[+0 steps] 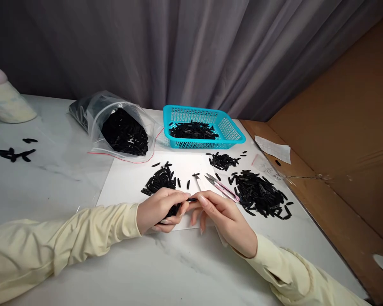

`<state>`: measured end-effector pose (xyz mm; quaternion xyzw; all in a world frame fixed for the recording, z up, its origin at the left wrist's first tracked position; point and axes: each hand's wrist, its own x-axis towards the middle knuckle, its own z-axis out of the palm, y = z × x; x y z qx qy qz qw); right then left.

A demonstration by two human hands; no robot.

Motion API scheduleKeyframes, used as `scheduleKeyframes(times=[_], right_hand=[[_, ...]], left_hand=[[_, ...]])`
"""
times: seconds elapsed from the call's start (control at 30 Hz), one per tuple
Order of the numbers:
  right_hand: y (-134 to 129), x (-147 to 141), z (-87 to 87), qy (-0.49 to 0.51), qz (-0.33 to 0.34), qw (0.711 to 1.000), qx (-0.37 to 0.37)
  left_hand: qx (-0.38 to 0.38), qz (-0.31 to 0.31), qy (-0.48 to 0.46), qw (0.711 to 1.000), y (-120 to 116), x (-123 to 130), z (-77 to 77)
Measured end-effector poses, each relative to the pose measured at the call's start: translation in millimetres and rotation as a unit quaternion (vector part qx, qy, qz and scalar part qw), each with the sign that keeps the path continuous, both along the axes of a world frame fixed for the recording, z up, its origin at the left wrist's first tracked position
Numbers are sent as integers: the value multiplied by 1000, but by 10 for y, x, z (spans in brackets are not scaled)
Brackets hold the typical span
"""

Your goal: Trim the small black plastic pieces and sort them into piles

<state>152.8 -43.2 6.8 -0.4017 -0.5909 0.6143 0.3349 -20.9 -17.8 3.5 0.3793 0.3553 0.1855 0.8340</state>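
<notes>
My left hand (166, 208) is closed around several small black oblong pieces (172, 211), bunched in its palm. One more thin black piece (192, 199) spans the gap between my two hands, pinched by the left thumb and finger. My right hand (221, 212) closes its thumb and forefinger on the other end of that piece, with the remaining fingers loosely curled. Just beyond the hands lie pink-handled thread snips (223, 189). A heap of black pieces (161, 178) sits behind my left hand, and a larger heap (260, 193) lies right of my right hand.
A blue plastic basket (232, 139) holding black pieces stands at the back. Left of it lies an open clear zip bag (97, 114) full of them. A smaller pile (223, 161) lies before the basket. Cardboard (344, 127) borders the right side; another person's sleeve (9, 102) is far left.
</notes>
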Motion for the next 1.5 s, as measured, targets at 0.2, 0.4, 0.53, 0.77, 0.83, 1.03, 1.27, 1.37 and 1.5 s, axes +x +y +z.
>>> scheduleKeyframes(times=[0.2, 0.4, 0.53, 0.77, 0.83, 1.03, 1.27, 1.37, 1.5], right_hand=[[-15, 17, -68, -9, 9, 999, 31], [-16, 24, -58, -54, 5, 997, 57], [-23, 16, -49, -63, 3, 996, 66], [-64, 27, -61, -96, -8, 988, 120], [-69, 31, -62, -113, -12, 981, 154], [-70, 41, -107, -184, -31, 926, 328], [-29, 42, -137, -167, -66, 935, 304], [9, 22, -101, -62, -70, 991, 93], [38, 14, -88, 7, -60, 998, -6]], left_hand=[[2, 13, 22, 1000, -1, 18, 21], [15, 20, 24, 999, -7, 14, 16], [17, 19, 22, 999, -8, 11, 8], [9, 17, 8, 1000, -10, -1, -10], [8, 17, 5, 1000, -4, -5, -15], [10, 15, -1, 1000, 5, -5, -5], [16, 20, -15, 1000, -2, -18, -16], [20, 20, -13, 1000, -7, -23, -15], [34, 5, -4, 999, -9, -25, -10]])
